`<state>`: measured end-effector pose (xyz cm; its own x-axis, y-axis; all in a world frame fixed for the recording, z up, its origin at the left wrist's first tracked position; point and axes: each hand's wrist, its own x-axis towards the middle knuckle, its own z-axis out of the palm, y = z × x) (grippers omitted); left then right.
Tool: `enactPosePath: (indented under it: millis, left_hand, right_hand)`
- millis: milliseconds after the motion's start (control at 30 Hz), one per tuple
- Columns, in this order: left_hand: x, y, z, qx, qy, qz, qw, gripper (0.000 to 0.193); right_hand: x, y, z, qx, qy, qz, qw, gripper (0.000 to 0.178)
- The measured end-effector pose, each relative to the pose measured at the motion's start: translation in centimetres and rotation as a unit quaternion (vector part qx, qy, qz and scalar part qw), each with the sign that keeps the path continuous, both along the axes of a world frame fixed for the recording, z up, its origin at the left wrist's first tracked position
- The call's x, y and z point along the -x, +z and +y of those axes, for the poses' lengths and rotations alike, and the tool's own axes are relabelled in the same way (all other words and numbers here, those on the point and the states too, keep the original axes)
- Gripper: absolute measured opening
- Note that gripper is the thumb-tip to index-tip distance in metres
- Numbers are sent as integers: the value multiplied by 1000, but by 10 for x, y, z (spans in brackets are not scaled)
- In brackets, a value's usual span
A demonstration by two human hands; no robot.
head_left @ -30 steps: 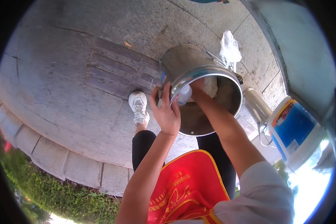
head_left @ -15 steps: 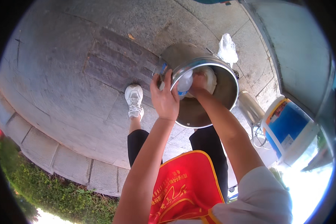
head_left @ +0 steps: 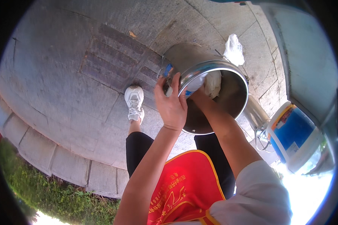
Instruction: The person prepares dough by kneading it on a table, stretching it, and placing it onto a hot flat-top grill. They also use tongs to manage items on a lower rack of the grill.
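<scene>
A large stainless-steel barrel (head_left: 187,52) leans toward me, its round mouth facing up at my body. My left hand (head_left: 171,101) is closed on the near-left part of its rim, thumb toward the inside. My right hand (head_left: 199,95) reaches deep into the mouth; its fingers are hidden. Past that hand, a whitish soft-looking lump (head_left: 213,83), perhaps cloth, lies against the inner wall. Beside it shows a pale bottle-like thing with a blue band (head_left: 191,90), partly covered by the rim and hands. A small blue patch (head_left: 168,70) shows outside, by my left fingertips.
A crumpled white plastic bag (head_left: 234,50) lies on the paving behind the barrel. At right stand a smaller metal canister (head_left: 255,112) and a white tub with a blue label (head_left: 293,129), near a large pale panel (head_left: 306,63). A kerb (head_left: 73,161) and hedge run along the lower left.
The barrel has shifted slightly right and toward me, with my left hand still on its rim. My right hand has gone deeper inside, and less of the bottle-like thing shows.
</scene>
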<state>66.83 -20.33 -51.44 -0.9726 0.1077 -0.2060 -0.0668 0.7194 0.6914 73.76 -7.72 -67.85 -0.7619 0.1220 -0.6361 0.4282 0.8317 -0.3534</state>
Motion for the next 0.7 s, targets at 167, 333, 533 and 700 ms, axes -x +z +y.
enactPosePath:
  millis: [167,333,533,700]
  left_hand:
    - [-4,-8,-4,21,-11,21,1000,36]
    - [-3,-1,-1,11,-1,24,1000,34]
    - [0,-1,0,59,0,47,997,35]
    - [-1,-3,0,106,-17,40,993,35]
  right_hand:
    - [12,-19,6,-70,91,-20,993,53]
    - [29,-22,20,-87,106,-8,991,46]
    - [3,32,18,-90,150,139,975,37]
    - [-3,155,17,-82,163,-112,977,23]
